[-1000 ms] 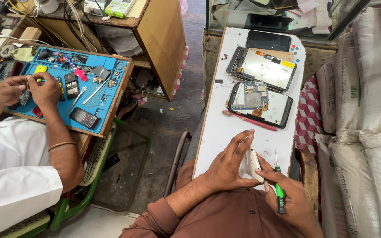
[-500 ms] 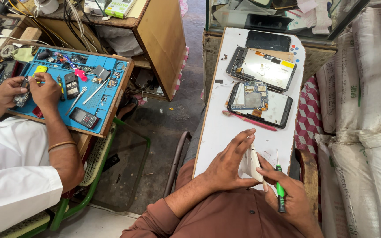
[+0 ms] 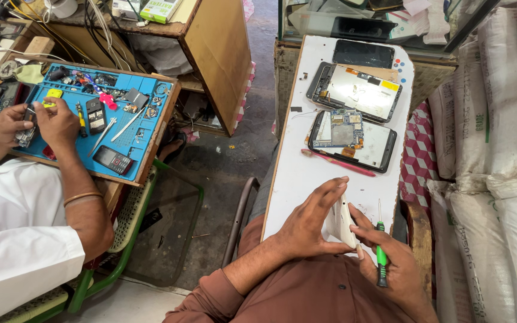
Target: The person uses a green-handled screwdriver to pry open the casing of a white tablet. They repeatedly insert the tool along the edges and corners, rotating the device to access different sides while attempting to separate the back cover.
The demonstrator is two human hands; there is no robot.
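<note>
Nothing moved since earlier frame: left hand (image 3: 306, 224) fingers still curled round a thin white phone shell (image 3: 341, 222), smooth plastic, held on edge. Right hand (image 3: 390, 263) fingers closed on green-handled screwdriver (image 3: 381, 251), thumb touching shell, just above white tabletop (image 3: 306, 179).

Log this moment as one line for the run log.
left hand: holds white phone cover | right hand: grips green screwdriver, touches cover | opened phones on white table

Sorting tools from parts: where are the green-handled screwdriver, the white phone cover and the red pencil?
green-handled screwdriver (image 3: 381, 263): head view, on its handle.
white phone cover (image 3: 340, 222): head view, its flat side.
red pencil (image 3: 337, 163): head view, mid-shaft.
</note>
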